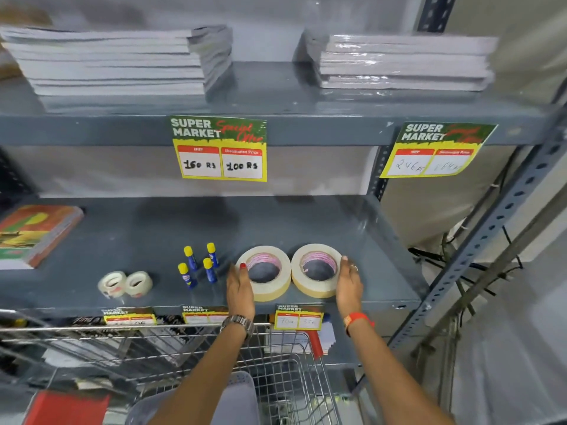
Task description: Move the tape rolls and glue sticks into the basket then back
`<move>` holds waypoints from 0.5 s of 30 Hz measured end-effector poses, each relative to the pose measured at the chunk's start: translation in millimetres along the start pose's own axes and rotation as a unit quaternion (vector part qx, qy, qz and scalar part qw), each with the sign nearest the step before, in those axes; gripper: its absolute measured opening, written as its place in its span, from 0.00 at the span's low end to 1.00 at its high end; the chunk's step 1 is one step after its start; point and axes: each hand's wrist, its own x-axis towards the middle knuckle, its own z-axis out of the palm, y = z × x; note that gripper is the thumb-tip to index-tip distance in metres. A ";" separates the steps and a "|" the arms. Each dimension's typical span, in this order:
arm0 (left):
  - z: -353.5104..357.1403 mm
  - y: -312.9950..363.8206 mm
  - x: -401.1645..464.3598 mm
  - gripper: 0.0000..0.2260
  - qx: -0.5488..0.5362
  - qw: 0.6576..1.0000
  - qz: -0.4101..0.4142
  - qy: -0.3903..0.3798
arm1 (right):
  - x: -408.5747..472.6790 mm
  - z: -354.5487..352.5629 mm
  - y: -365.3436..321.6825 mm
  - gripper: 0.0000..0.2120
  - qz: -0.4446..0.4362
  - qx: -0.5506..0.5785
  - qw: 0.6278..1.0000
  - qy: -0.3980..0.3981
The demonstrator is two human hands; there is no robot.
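Fingers of the left hand (241, 288) are extended and close together, flat against the outer wall of the left masking tape roll (264, 273) at its 9 o'clock side; nothing is gripped. Fingers of the right hand (348, 286) are likewise straight and together, pressed on the right masking tape roll (316, 269) at its 3 o'clock side. Both rolls lie flat on the lower shelf (138, 234), just beside each other, between the two palms.

Four glue sticks (199, 265) with yellow caps stand upright at 9 o'clock from the left roll, near but apart from the hand. Two clear tape rolls (125, 283) lie further toward 9 o'clock, touching each other.

The wire basket (285, 372) sits at 6 o'clock below the shelf edge; its contents are partly covered by the forearms and cannot be made out. Price labels (299, 317) on the shelf lip are blurred. Paper stacks (116, 61) on the upper shelf are cut off at the left edge
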 end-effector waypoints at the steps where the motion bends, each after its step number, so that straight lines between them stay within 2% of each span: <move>1: -0.6 -1.4 0.1 0.22 -0.003 1.000 0.000 0.000 | -0.5 0.5 2.5 0.19 0.001 0.011 1.000 0.005; 10: -8.7 -1.5 -0.1 0.23 0.031 0.998 0.022 -0.047 | -0.8 4.2 3.9 0.21 -0.009 -0.023 1.000 -0.002; 13: -10.2 -0.1 -6.5 0.26 0.112 0.989 0.073 -0.054 | -2.3 5.5 2.5 0.21 -0.026 -0.018 0.999 0.008; 15: -11.7 0.3 -20.1 0.29 0.160 0.981 0.108 -0.032 | -10.5 6.2 2.4 0.21 -0.059 -0.031 0.997 0.049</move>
